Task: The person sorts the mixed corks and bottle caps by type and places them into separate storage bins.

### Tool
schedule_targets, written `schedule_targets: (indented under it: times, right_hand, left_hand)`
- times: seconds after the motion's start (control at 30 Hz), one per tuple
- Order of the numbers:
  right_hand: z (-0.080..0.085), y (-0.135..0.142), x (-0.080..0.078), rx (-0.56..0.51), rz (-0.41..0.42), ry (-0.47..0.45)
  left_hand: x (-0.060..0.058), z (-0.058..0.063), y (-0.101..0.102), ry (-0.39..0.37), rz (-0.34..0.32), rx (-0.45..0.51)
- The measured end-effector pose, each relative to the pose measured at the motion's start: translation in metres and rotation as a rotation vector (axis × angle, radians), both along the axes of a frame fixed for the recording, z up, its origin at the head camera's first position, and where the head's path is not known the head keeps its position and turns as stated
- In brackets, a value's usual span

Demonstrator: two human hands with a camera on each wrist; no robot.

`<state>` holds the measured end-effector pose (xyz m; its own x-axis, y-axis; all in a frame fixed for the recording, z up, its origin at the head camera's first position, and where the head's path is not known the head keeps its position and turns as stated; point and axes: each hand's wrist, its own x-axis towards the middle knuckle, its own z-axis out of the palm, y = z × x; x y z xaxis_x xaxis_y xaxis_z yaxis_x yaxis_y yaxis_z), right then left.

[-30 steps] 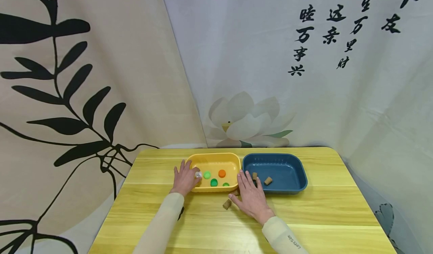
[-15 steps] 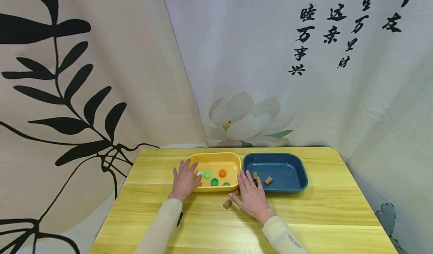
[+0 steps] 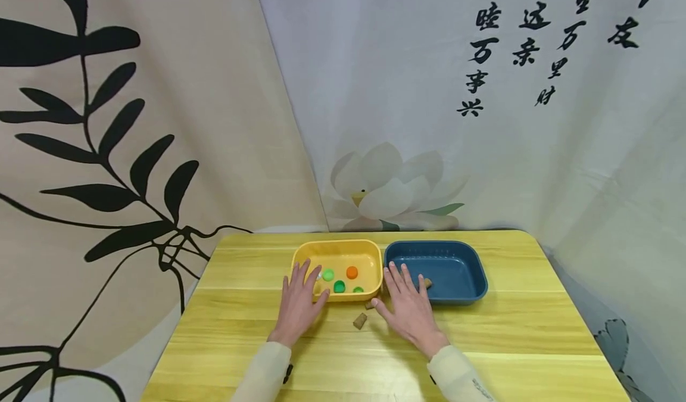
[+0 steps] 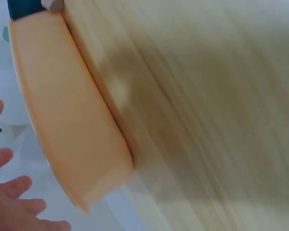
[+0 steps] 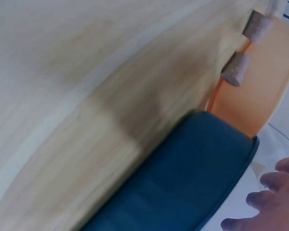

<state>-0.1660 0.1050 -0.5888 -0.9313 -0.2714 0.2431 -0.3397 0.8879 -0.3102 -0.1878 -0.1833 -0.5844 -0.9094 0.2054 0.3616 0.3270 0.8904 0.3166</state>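
Observation:
My left hand [image 3: 297, 304] hovers over the front left of the yellow tray [image 3: 300, 253], fingers spread and holding nothing. In the tray lie round pieces like bottle caps: light green [image 3: 328, 274], dark green [image 3: 339, 286], orange [image 3: 351, 272], another green [image 3: 358, 290]. A whitish one is mostly hidden behind my left fingers. My right hand [image 3: 411, 312], also with extended fingers and nothing held, is over the front left of the blue tray [image 3: 477, 271]. A cork [image 3: 427, 283] shows there beside my fingers. Both wrist views show spread fingers above the tray rims.
Two more corks lie on the wooden table [image 3: 536, 330]: one cork [image 3: 360, 320] in front of the yellow tray, another cork [image 3: 370, 304] close by its front wall. The two trays stand side by side. A printed curtain [image 3: 402, 92] hangs behind the table.
My left hand has let go of the whitish piece and drawn back toward the tray's front edge, fingers spreading. My right hand has shifted slightly right and now covers one of the blue tray's corks.

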Motion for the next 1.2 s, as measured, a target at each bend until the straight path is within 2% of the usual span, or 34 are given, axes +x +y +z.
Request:
schedule_targets:
  times: [0.17, 0.4, 0.67, 0.8, 1.0, 1.2]
  right_hand:
    - [0.002, 0.011, 0.007, -0.023, -0.018, 0.017]
    - [0.003, 0.021, 0.02, -0.033, -0.02, 0.023]
    - [0.003, 0.017, 0.036, -0.037, -0.028, 0.064]
    - [0.001, 0.01, 0.042, -0.014, 0.007, 0.085]
    - [-0.009, -0.006, 0.049, 0.051, 0.101, 0.098]
    - [-0.015, -0.02, 0.054, 0.133, 0.168, 0.074]
  left_hand:
    - [0.012, -0.001, 0.005, 0.044, -0.028, 0.007]
    - [0.026, -0.001, 0.011, 0.042, -0.041, 0.016]
    - [0.038, -0.004, 0.016, 0.053, -0.061, 0.001]
    - [0.044, -0.007, 0.014, 0.028, -0.04, 0.016]
    - [0.055, -0.011, 0.005, -0.032, -0.002, 0.059]
    - [0.062, -0.019, -0.005, -0.021, 0.02, 0.071]
